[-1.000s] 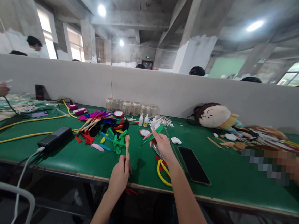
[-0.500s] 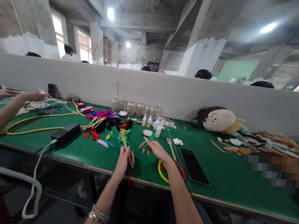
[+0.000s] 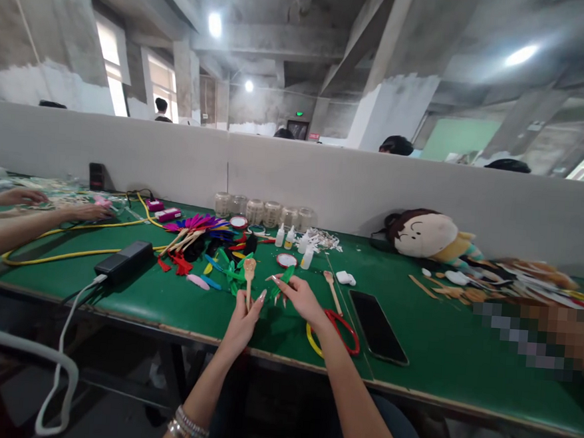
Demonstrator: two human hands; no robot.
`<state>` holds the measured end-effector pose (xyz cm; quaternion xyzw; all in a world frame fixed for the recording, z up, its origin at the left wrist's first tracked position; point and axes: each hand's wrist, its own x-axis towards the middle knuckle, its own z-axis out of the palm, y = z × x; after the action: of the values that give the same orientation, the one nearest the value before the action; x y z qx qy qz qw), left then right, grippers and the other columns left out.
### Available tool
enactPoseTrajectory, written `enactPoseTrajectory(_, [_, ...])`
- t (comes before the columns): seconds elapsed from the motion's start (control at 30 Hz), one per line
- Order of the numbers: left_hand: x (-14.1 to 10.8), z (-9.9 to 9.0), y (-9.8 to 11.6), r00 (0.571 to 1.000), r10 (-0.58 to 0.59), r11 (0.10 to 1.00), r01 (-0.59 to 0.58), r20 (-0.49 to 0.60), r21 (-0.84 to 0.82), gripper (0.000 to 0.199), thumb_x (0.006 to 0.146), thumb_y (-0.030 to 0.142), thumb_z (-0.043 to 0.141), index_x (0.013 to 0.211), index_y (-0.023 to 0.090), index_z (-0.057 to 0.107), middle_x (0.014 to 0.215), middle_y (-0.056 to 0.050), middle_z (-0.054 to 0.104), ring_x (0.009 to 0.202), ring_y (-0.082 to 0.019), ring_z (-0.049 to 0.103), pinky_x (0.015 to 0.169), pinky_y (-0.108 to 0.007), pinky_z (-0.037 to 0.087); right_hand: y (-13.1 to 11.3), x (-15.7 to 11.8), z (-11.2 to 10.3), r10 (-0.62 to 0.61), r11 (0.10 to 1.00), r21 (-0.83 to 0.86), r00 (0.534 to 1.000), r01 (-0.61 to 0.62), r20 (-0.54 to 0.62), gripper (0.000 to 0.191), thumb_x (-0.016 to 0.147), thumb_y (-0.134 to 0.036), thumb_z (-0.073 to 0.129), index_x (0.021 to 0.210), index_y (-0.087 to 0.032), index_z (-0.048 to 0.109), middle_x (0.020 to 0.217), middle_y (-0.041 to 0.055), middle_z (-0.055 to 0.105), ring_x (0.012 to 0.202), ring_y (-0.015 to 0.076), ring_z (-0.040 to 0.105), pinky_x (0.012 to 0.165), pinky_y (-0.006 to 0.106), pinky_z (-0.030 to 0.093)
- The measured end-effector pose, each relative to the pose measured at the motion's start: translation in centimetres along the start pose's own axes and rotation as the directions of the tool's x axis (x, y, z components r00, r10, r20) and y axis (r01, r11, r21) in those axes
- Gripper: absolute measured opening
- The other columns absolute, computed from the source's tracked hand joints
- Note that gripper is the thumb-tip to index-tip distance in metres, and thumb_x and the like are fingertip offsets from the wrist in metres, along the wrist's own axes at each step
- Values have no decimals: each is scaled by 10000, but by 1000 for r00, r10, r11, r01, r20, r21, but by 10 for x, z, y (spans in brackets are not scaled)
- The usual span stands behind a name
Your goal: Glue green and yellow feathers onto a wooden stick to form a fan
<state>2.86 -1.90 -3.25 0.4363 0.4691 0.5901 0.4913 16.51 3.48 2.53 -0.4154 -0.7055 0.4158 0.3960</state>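
My left hand (image 3: 241, 321) is closed around the handle of a small wooden stick with a broad, carved-looking head (image 3: 249, 268), which points up and away from me. In my right hand (image 3: 302, 300), a green feather (image 3: 286, 277) is pinched between the fingertips, just right of the stick and apart from its head. Loose green and blue feathers (image 3: 232, 271) lie on the table beyond my left hand. A similar wooden stick (image 3: 334, 292) rests to the right of my right hand.
On the green table (image 3: 443, 343) are a black phone (image 3: 378, 326), red and yellow rings (image 3: 345, 333), glue bottles (image 3: 307, 257), a round lid (image 3: 286, 260), jars (image 3: 271, 214), a bundle of feathered sticks (image 3: 196, 229), a power adapter (image 3: 125, 264) and a plush doll (image 3: 425, 234). Another person's hands (image 3: 90, 211) work at left.
The wooden stick has swung from a slant to nearly upright in my left hand. My right hand has turned, bringing the green feather more upright. The neighbour's hands have shifted right.
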Motion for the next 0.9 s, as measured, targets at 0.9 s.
enactPoseTrajectory(0.9, [-6,-2,9,999,-17,984,24,35,-179,563,626,700,472,449,189,317,281,68,363,224,-19,215,276,-188,72,34,-86,-124,196,241,-676,716,-697,-670,812,661,-715,359,1115,-60,510,1081,240,517,1017,385,469,787,501,397])
